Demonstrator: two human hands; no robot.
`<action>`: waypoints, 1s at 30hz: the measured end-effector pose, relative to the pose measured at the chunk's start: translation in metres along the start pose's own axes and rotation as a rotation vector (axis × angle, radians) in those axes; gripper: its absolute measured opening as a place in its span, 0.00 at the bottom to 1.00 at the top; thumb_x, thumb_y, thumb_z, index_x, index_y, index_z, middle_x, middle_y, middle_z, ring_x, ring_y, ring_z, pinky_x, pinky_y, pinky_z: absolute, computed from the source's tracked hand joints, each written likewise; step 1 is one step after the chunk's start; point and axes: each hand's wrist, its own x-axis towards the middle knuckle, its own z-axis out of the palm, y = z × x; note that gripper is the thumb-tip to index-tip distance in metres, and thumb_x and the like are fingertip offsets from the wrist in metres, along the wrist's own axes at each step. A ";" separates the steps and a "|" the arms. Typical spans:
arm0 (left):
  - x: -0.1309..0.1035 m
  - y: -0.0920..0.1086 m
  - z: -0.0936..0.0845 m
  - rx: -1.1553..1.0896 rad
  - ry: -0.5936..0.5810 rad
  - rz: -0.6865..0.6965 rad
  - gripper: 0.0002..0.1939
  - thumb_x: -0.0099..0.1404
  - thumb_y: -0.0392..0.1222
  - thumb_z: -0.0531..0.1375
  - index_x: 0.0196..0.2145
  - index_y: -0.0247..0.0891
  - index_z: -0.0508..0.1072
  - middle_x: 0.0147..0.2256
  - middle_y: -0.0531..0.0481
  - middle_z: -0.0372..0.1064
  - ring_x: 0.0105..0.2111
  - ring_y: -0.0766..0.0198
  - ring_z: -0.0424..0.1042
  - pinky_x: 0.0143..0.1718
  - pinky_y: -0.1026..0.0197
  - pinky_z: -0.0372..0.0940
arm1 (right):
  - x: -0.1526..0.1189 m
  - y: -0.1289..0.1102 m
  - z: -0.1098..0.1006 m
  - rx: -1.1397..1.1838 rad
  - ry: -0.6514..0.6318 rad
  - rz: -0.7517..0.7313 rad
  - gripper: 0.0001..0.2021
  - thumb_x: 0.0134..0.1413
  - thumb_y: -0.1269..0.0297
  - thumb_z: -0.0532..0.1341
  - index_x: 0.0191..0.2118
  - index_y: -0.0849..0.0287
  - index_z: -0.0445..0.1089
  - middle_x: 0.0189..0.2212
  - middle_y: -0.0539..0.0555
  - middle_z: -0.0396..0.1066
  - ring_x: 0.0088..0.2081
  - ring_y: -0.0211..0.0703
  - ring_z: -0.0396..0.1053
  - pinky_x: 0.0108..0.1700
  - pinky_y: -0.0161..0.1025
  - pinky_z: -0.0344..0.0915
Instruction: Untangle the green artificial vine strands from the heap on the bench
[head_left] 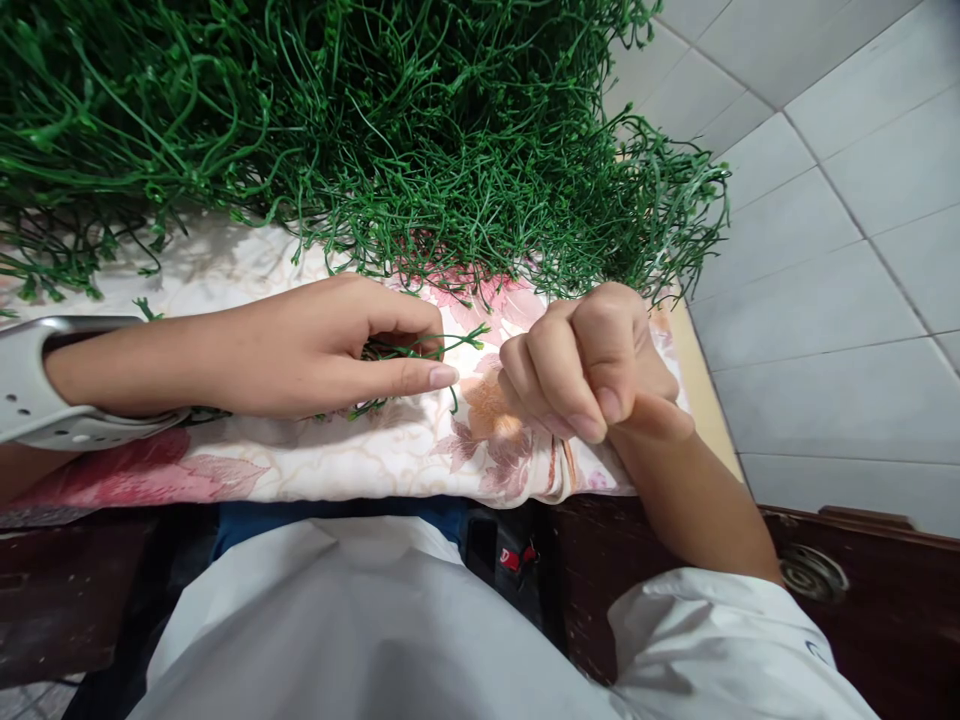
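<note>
Across the top of the frame we see a tangled heap of green plastic-looking stems (360, 110), thin, glossy and curly with small forked tips. It rests directly on a white cloth (420, 460) printed with pink and orange flowers, whose hem is bunched at lower centre right.

Left of centre, our left hand (401, 345) is half curled, a gap showing between thumb and index finger. A forked green sprig (471, 338) pokes out there, in the middle of the frame; we cannot tell whether the fingers grip it or it only lies beneath them. Right of centre, our right hand (566, 370) is folded into a loose fist above the cloth; whatever it may hold is hidden.

A pale watch strap (30, 415) with punched holes circles our left wrist. Grey-white tiles (825, 290) fill the upper right, and dark wood (892, 620) with a round, ringed metal fitting (814, 573) the lower right. At bottom centre, a small red tag (510, 558) bears a white mark resembling a "D".
</note>
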 end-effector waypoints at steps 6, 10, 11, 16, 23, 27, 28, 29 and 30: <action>0.000 -0.005 0.001 -0.002 0.011 0.037 0.17 0.75 0.52 0.57 0.32 0.38 0.72 0.23 0.55 0.64 0.23 0.68 0.56 0.26 0.60 0.50 | -0.001 -0.001 -0.004 -0.028 -0.017 -0.009 0.11 0.66 0.65 0.70 0.32 0.62 0.76 0.29 0.51 0.74 0.39 0.36 0.77 0.43 0.34 0.77; 0.002 -0.003 0.000 0.000 -0.003 0.021 0.17 0.74 0.51 0.58 0.30 0.38 0.71 0.23 0.54 0.64 0.24 0.68 0.56 0.26 0.60 0.50 | -0.003 0.000 -0.005 -0.048 -0.054 -0.021 0.10 0.66 0.64 0.71 0.32 0.60 0.78 0.29 0.51 0.74 0.39 0.36 0.77 0.43 0.33 0.77; 0.002 -0.001 0.000 0.005 -0.008 0.011 0.17 0.74 0.50 0.58 0.30 0.38 0.71 0.23 0.54 0.64 0.24 0.68 0.56 0.26 0.61 0.50 | -0.003 0.000 -0.005 -0.047 -0.050 -0.034 0.10 0.66 0.64 0.71 0.32 0.60 0.78 0.28 0.51 0.74 0.39 0.36 0.77 0.43 0.33 0.77; -0.001 0.006 0.000 0.035 -0.011 -0.032 0.16 0.75 0.45 0.55 0.31 0.36 0.72 0.23 0.57 0.63 0.25 0.70 0.53 0.28 0.63 0.49 | -0.001 0.003 -0.003 -0.059 -0.051 -0.047 0.13 0.67 0.64 0.70 0.29 0.61 0.74 0.28 0.50 0.73 0.39 0.35 0.77 0.43 0.33 0.77; 0.000 0.004 0.000 0.019 0.001 0.002 0.15 0.75 0.45 0.56 0.30 0.37 0.71 0.22 0.57 0.62 0.25 0.70 0.53 0.27 0.63 0.49 | 0.005 0.023 0.003 0.008 -0.002 -0.227 0.17 0.56 0.66 0.77 0.25 0.61 0.70 0.25 0.47 0.71 0.33 0.31 0.74 0.36 0.27 0.73; 0.000 0.004 0.001 0.014 0.019 0.003 0.16 0.75 0.45 0.57 0.30 0.36 0.72 0.21 0.58 0.60 0.25 0.70 0.52 0.27 0.63 0.48 | 0.009 0.024 0.002 -0.032 -0.058 -0.242 0.17 0.57 0.66 0.77 0.26 0.60 0.69 0.25 0.47 0.70 0.32 0.31 0.74 0.34 0.26 0.72; -0.001 0.005 0.001 0.016 0.021 0.005 0.16 0.75 0.45 0.57 0.30 0.36 0.72 0.21 0.58 0.60 0.25 0.70 0.52 0.27 0.63 0.48 | 0.009 0.023 0.002 -0.043 -0.068 -0.246 0.17 0.57 0.66 0.76 0.26 0.60 0.69 0.24 0.46 0.70 0.31 0.31 0.73 0.33 0.26 0.71; -0.001 0.005 0.002 0.020 0.025 0.005 0.16 0.74 0.45 0.57 0.30 0.36 0.73 0.21 0.58 0.61 0.25 0.70 0.52 0.27 0.63 0.48 | 0.010 0.021 0.001 -0.062 -0.069 -0.240 0.17 0.58 0.66 0.76 0.26 0.60 0.68 0.24 0.46 0.69 0.31 0.30 0.73 0.33 0.25 0.71; -0.001 0.004 0.002 0.025 0.028 0.004 0.16 0.75 0.44 0.57 0.30 0.36 0.73 0.22 0.57 0.62 0.25 0.70 0.52 0.27 0.63 0.49 | 0.010 0.019 0.001 -0.091 -0.044 -0.218 0.17 0.58 0.66 0.76 0.27 0.60 0.68 0.24 0.45 0.68 0.30 0.30 0.72 0.32 0.26 0.71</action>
